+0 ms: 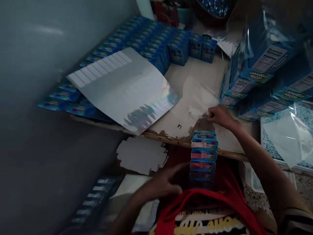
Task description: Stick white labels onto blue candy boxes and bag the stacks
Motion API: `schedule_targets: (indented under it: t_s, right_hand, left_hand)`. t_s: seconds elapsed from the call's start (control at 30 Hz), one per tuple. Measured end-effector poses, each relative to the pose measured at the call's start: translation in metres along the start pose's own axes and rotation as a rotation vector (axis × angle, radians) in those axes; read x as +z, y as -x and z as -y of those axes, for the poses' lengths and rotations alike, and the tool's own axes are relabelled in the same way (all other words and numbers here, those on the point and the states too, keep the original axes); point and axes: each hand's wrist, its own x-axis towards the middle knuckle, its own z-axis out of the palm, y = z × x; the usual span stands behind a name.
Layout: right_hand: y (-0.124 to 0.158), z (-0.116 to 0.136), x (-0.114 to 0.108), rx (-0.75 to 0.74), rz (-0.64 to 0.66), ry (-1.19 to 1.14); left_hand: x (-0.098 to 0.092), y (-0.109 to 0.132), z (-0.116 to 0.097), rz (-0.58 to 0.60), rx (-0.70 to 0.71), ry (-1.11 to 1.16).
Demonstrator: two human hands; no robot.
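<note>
Head view: a stack of small blue cardboard boxes (pixel 203 156) stands unwrapped at the near edge of the worktop (pixel 195 85). The left hand (pixel 160 186) is beside it with fingers spread loose (blurred). The right hand (pixel 220 117) has its fingers curled on the worktop, grasp unclear; plastic-wrapped blue box bundles (pixel 264 71) sit finished at right, with loose blue box rows (pixel 156 42) behind.

Grey wall (pixel 36 98) — worn table (pixel 198 75), dim light

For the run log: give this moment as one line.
left hand open beside box stack | right hand at clear film | holographic sheet on table
</note>
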Motion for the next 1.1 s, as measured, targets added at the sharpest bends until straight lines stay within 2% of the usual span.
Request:
schedule_targets:
  t_s: [0.03,0.07,0.13,0.17,0.2,0.23,0.3,0.4,0.53,0.63,0.77,0.9,1.03,1.1]
  right_hand:
    - [0.002,0.0,0.002,0.001,-0.007,-0.031]
    - [0.005,0.002,0.004,-0.001,-0.01,-0.053]
    - [0.008,0.009,0.005,-0.011,-0.006,-0.065]
    - [0.009,0.013,0.004,-0.016,-0.001,-0.056]
    - [0.01,0.017,0.004,-0.021,0.003,-0.041]
    - [0.01,0.02,0.004,-0.024,0.003,-0.024]
    - [0.011,0.021,0.007,-0.029,-0.008,-0.006]
    - [0.013,0.013,0.015,-0.046,-0.034,-0.08]
    - [0.025,-0.005,0.029,-0.057,-0.1,-0.203]
    - [0.045,-0.012,0.035,-0.057,-0.118,-0.12]
    - [0.074,-0.007,0.034,-0.023,-0.055,-0.009]
    - [0.081,0.01,0.018,0.035,0.027,-0.115]
    - [0.076,0.027,-0.01,0.126,0.075,-0.083]
    - [0.081,0.036,-0.023,0.141,0.054,-0.089]
  left_hand:
    - [-0.017,-0.004,-0.014,-0.107,0.05,-0.143]
    - [-0.033,-0.013,-0.03,-0.274,0.135,-0.288]
    - [-0.057,-0.042,-0.063,-0.592,0.37,-0.585]
    - [-0.064,-0.06,-0.078,-0.663,0.484,-0.747]
    - [-0.069,-0.08,-0.091,-0.684,0.571,-0.909]
    - [-0.073,-0.098,-0.1,-0.672,0.616,-1.058]
    - [-0.075,-0.127,-0.112,-0.61,0.615,-1.292]
    - [-0.076,-0.143,-0.116,-0.519,0.552,-1.473]
    - [-0.069,-0.135,-0.11,-0.504,0.563,-1.528]
    - [-0.057,-0.13,-0.1,-0.564,0.579,-1.554]
    - [-0.045,-0.125,-0.086,-0.607,0.575,-1.543]
    - [-0.045,-0.114,-0.086,-0.643,0.556,-1.402]
    - [-0.046,-0.092,-0.104,-0.59,0.542,-1.189]
    - [-0.042,-0.08,-0.112,-0.625,0.562,-1.104]
